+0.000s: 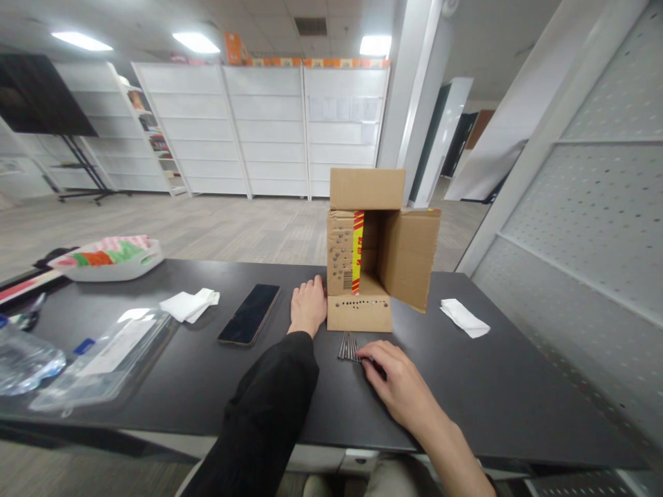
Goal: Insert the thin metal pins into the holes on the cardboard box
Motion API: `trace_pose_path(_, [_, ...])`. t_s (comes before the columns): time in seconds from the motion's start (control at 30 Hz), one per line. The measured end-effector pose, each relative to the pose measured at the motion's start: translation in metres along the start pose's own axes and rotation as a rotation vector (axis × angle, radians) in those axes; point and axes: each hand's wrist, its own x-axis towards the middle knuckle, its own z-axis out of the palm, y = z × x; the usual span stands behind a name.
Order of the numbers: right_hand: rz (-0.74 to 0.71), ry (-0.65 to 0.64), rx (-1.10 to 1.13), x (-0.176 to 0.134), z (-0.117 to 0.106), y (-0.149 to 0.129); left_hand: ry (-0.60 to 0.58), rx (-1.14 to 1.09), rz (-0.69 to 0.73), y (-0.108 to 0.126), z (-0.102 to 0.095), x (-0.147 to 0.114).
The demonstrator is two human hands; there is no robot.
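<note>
An open cardboard box (342, 241) stands on the dark table, its right flap swung out and its front flap (360, 321) hanging down with a row of small holes. Round grey spots dot its left front panel. My left hand (309, 304) lies flat on the table against the box's left side, fingers stretched forward. Just in front of the box, a fan of thin metal nails (347, 346) rests on the table. The bent fingers of my right hand (391, 376) touch the right edge of the fan, thumb and forefinger close together at a nail there; the fingertips partly hide it.
Left of my hands lie a phone (250, 315), folded tissues (190, 304), a clear plastic case (108, 362) and a water bottle (25, 359). A white basket (111, 268) with cloth stands farther back. Another tissue (464, 317) lies right, near a perforated panel (585, 235).
</note>
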Motion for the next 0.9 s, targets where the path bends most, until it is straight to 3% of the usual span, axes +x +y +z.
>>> trace_pose_path(0.57, [0.027,-0.012,-0.036,0.003,-0.013,-0.002,0.001,-0.005,0.007,0.0,0.0,0.0])
trace_pose_path(0.9, [0.102,0.057,-0.131,0.038,-0.036,0.001,-0.016,0.001,-0.002,0.0,-0.001,-0.001])
